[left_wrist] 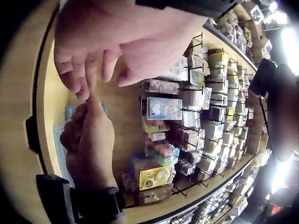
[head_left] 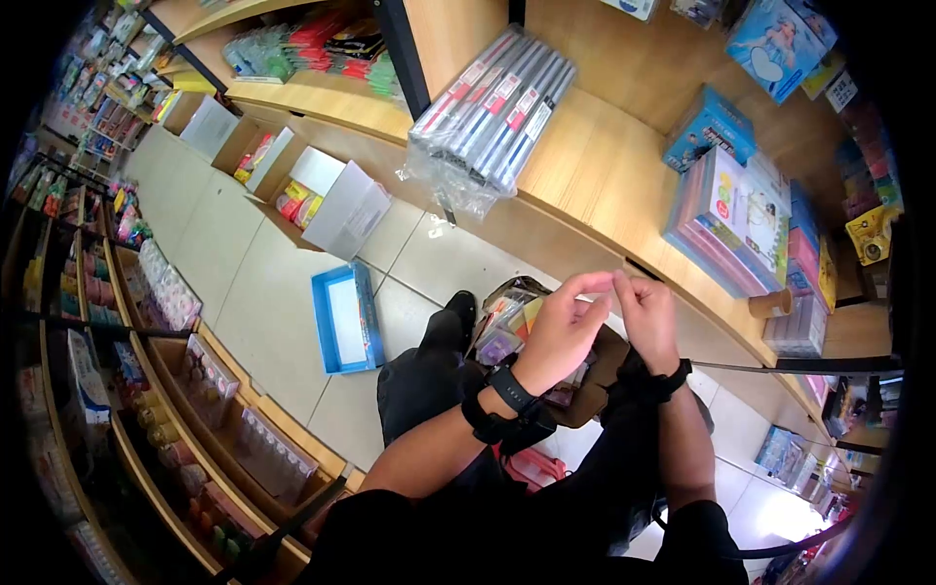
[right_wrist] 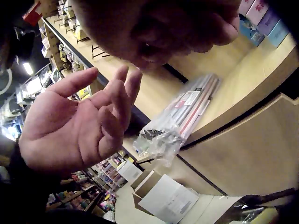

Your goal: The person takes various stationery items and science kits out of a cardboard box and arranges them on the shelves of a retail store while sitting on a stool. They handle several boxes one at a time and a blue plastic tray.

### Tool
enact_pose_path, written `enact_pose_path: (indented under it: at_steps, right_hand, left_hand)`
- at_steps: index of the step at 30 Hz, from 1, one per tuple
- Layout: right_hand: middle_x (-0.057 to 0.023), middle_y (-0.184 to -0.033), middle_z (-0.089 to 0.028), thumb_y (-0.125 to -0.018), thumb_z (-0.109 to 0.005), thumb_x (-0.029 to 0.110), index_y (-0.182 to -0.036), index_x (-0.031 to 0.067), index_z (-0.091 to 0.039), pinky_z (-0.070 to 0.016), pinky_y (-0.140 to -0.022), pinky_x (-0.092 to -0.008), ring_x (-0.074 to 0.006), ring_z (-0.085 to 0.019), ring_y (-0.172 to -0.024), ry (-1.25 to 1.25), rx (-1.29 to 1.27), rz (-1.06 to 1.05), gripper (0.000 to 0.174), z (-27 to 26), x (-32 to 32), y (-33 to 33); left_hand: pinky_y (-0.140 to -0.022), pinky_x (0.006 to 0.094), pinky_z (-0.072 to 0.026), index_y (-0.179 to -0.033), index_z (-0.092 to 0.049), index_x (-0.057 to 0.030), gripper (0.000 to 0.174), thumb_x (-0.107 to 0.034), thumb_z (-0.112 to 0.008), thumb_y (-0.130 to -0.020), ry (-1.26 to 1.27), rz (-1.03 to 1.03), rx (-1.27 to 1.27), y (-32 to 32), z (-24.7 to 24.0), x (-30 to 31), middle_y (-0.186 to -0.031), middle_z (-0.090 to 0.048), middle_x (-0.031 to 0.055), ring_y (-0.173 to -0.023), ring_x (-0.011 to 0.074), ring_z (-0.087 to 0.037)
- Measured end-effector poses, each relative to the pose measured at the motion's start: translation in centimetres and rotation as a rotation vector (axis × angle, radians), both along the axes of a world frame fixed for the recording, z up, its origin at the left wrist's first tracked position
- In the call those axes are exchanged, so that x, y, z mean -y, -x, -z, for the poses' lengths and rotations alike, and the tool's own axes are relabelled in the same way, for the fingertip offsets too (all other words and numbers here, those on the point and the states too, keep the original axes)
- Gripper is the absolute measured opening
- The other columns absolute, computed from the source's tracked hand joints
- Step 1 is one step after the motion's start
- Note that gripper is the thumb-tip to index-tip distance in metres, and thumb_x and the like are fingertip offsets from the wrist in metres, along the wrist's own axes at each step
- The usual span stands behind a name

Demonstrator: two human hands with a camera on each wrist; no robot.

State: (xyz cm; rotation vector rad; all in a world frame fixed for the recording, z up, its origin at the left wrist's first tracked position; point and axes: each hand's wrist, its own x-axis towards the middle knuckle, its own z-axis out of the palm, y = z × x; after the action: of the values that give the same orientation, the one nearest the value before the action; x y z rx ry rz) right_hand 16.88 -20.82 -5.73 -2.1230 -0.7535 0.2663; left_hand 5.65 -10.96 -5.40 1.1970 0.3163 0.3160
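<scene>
**Hands met fingertip to fingertip below the wrapped bundle**

The left hand (head_left: 564,330) and the right hand (head_left: 648,320) are held up together, below and a little right of the wrapped bundle (head_left: 492,107) of long packs, which is laid on the wooden shelf (head_left: 595,175). Their fingertips are brought into touch. In the right wrist view the left hand's fingers are seen loosely bent and spread. Its thumb is kept well apart from them, and nothing is shown in the palm. In the left wrist view the right hand's fingers are seen curled, with the index finger (left_wrist: 93,100) stretched up against the left hand's fingers. Whether anything small is pinched there cannot be told. A black band is worn on each wrist.

An open bag of colourful packets (head_left: 507,327) is set on the floor straight below the bundle, just beside the left hand in the head view. A blue box (head_left: 343,317) is laid on the tiles below and left of the bundle. Open cartons (head_left: 327,200) are placed to the bundle's left.
</scene>
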Motion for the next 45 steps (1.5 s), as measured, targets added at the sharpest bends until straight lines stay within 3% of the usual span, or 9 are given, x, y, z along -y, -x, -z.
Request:
enact_pose_path:
  at_steps: [4, 7, 12, 15, 20, 25, 30, 35, 45]
  right_hand:
    - [-0.0117, -0.046, -0.043, -0.084, -0.060, 0.018, -0.062, -0.0041, -0.057, -0.0323, -0.042, -0.0316, -0.0125, -0.037, -0.042, -0.109, 0.106, 0.072, 0.031, 0.7, -1.4, 0.0]
    - [-0.0134, -0.049, -0.049, -0.082, -0.062, 0.019, -0.068, -0.0039, -0.061, -0.0356, -0.044, -0.0318, -0.0154, -0.042, -0.043, -0.464, 0.299, 0.031, 0.027, 1.7, -2.6, -0.4]
    - [-0.0151, -0.065, -0.060, -0.079, -0.063, 0.016, -0.082, -0.0002, -0.066, -0.0477, -0.059, -0.0300, -0.0263, -0.060, -0.059, 0.299, -0.048, -0.022, 0.017, -0.7, -1.2, -0.1]
    - [-0.0177, -0.082, -0.063, -0.079, -0.061, 0.012, -0.096, 0.0022, -0.063, -0.0490, -0.069, -0.0356, -0.0310, -0.062, -0.075, 0.002, 0.250, -0.113, 0.019, 2.0, -0.9, -0.1]
    - [-0.0141, -0.092, -0.065, -0.079, -0.058, 0.011, -0.103, 0.0086, -0.062, -0.0489, -0.076, -0.0385, -0.0330, -0.061, -0.083, 0.025, 0.250, -0.144, 0.024, 2.3, -0.7, -0.1]
    - [-0.0148, -0.085, -0.065, -0.079, -0.058, 0.013, -0.099, 0.0039, -0.063, -0.0485, -0.071, -0.0335, -0.0284, -0.064, -0.075, 0.242, -0.102, -0.275, 0.022, 4.9, -0.5, 0.1]
    - [-0.0179, -0.085, -0.064, -0.074, -0.055, 0.015, -0.097, 0.0082, -0.064, -0.0491, -0.076, -0.0401, -0.0317, -0.063, -0.083, 0.573, -0.246, -0.550, 0.025, 20.5, 2.1, 1.6]
    - [-0.0181, -0.106, -0.058, -0.074, -0.057, 0.015, -0.105, 0.0093, -0.061, -0.0459, -0.086, -0.0415, -0.0341, -0.057, -0.099, 0.809, -0.223, -0.424, 0.032, 28.8, 6.3, 6.1]
    - [-0.0176, -0.108, -0.056, -0.073, -0.056, 0.012, -0.094, 0.0116, -0.064, -0.0448, -0.086, -0.0438, -0.0336, -0.055, -0.101, 0.924, -0.165, -0.483, 0.022, 29.7, 4.7, 8.1]
  left_hand:
    - [-0.071, 0.0216, -0.0441, -0.126, -0.039, -0.0023, 0.040, -0.008, -0.050, -0.089, 0.064, -0.093, -0.024, 0.1, -0.3, -0.8, -0.111, -0.054, 0.0090, -0.084, 0.0118, -0.058]
    - [-0.070, 0.0220, -0.0445, -0.126, -0.039, -0.0021, 0.041, -0.009, -0.052, -0.087, 0.107, -0.252, 0.026, 0.2, -0.6, -2.8, -0.112, -0.055, 0.0101, -0.085, 0.0127, -0.059]
    - [-0.071, 0.0263, -0.0446, -0.124, -0.043, -0.0033, 0.042, -0.021, -0.051, -0.087, 0.241, -0.361, 0.022, 1.1, -2.0, -5.5, -0.107, -0.059, 0.0121, -0.084, 0.0173, -0.060]
    - [-0.078, 0.0298, -0.0425, -0.124, -0.043, -0.0038, 0.042, -0.029, -0.046, -0.090, 0.226, -0.388, 0.076, 1.7, -2.2, -6.9, -0.109, -0.058, 0.0124, -0.088, 0.0188, -0.058]
    - [-0.078, 0.0301, -0.0416, -0.125, -0.042, -0.0030, 0.042, -0.026, -0.047, -0.090, 0.274, -0.435, 0.090, 1.6, -1.7, -7.7, -0.110, -0.057, 0.0127, -0.087, 0.0192, -0.057]
    - [-0.076, 0.0301, -0.0427, -0.125, -0.040, -0.0004, 0.043, -0.020, -0.049, -0.088, 0.300, -0.434, 0.112, 1.7, -1.8, -8.0, -0.110, -0.056, 0.0142, -0.086, 0.0206, -0.058]
    - [-0.080, 0.0307, -0.0418, -0.122, -0.043, -0.0046, 0.038, -0.024, -0.047, -0.089, 0.270, -0.531, 0.079, 1.8, -1.9, -9.9, -0.113, -0.054, 0.0120, -0.091, 0.0209, -0.055]
    - [-0.077, 0.0303, -0.0418, -0.121, -0.042, -0.0015, 0.037, -0.021, -0.045, -0.089, 0.304, -0.592, 0.073, 2.5, -2.5, -10.6, -0.112, -0.053, 0.0136, -0.089, 0.0217, -0.055]
    - [-0.078, 0.0291, -0.0409, -0.118, -0.047, -0.0015, 0.035, -0.020, -0.047, -0.088, 0.359, -0.630, 0.084, 3.0, -2.7, -11.6, -0.110, -0.053, 0.0104, -0.089, 0.0192, -0.053]
